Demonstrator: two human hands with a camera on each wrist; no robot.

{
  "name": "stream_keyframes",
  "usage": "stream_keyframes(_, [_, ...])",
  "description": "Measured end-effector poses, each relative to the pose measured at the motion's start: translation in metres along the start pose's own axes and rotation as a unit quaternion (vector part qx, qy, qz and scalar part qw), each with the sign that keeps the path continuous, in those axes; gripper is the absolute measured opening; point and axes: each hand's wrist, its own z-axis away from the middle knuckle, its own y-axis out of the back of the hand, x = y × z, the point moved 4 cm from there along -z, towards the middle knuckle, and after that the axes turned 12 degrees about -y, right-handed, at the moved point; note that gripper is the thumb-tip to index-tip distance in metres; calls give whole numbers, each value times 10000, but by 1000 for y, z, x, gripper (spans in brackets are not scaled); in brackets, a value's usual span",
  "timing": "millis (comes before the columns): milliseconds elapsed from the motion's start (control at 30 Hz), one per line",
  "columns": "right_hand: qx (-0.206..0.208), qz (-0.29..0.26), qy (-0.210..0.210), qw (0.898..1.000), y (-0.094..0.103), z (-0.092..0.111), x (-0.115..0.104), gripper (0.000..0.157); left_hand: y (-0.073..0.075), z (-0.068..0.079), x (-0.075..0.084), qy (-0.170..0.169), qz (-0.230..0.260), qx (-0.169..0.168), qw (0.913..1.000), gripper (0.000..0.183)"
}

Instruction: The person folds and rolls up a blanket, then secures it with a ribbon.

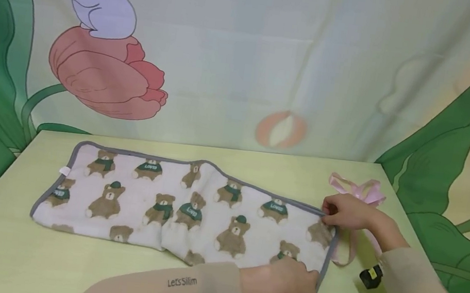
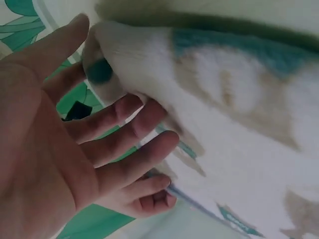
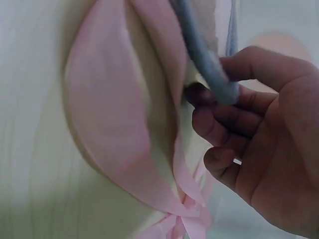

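Observation:
A white towel (image 1: 140,203) printed with brown bears and edged in grey lies stretched across the table, folded, with a ripple near its middle. At its far right corner my right hand (image 1: 350,212) pinches the grey edge between thumb and fingers. The right wrist view shows that grey-bound corner (image 3: 222,87) between the fingertips. My left hand (image 1: 281,284) is at the near right corner and grips the towel's edge. In the left wrist view its curled fingers (image 2: 134,129) are against the cloth (image 2: 239,149), which bulges near the thumb.
A pink ribbon (image 1: 372,192) tied in a bow lies at the table's right, partly behind my right hand and wrist. A small black object (image 1: 371,276) with a yellow mark is beside the right sleeve. Behind the pale yellow table (image 1: 2,215) hangs a printed curtain (image 1: 227,67).

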Motion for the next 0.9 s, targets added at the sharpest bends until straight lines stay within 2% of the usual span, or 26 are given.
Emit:
stream_keyframes(100, [-17,-200,-42,9998,4,4,2,15,2,-4,5,-108,-187,80,9997,38])
stream_keyframes(200, [-85,-490,-68,9987,8,9,6,12,6,-6,10,-300,-369,407,9980,16])
stream_keyframes(267, [-153,-758,-84,9970,11,13,9,11,9,-6,11,-442,-349,675,9961,8])
stream_keyframes(367, [-275,-1235,-112,9919,16,19,15,14,18,-5,11,-579,7,1039,9929,9])
stream_keyframes(467, [-347,-1480,-125,9883,24,28,20,22,26,-6,9,-705,613,1358,9863,11])
stream_keyframes(567, [-313,-1455,-145,9888,34,41,25,27,34,-8,11,-974,1288,1666,9727,19])
stream_keyframes(667, [-252,-1482,-62,9886,44,55,28,24,38,-11,13,-1220,2008,1771,9557,31])
stream_keyframes(767, [-249,-1541,187,9876,53,66,27,15,42,-12,16,-1363,2213,1748,9497,38])
stream_keyframes(900, [-291,-1614,583,9847,63,76,24,18,49,-9,19,-1344,2104,1785,9517,33])
